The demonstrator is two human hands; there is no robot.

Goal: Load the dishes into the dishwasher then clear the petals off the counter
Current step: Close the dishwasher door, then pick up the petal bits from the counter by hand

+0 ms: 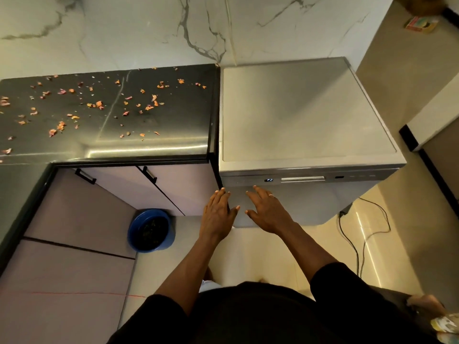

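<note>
Nearest you, your left hand (pixel 218 214) and right hand (pixel 267 212) are spread with straight fingers, no grip on anything, at the front of the dishwasher (pixel 305 115), whose door looks closed. No dishes show, so loading is probably finished. Farther left, the petals (pixel 99 104) lie scattered over the dark surface (pixel 173 120); none look cleared yet

The person wore a loose black top (pixel 248 316), plain in weave. Its left sleeve (pixel 159 316) and right sleeve (pixel 332 276) were equally black and ended near the elbows, with the forearms bare below them. The right grip (pixel 268 211) carried a thin ring (pixel 271 195) on one finger. The left grip (pixel 218 212) was bare, like the right.
</note>
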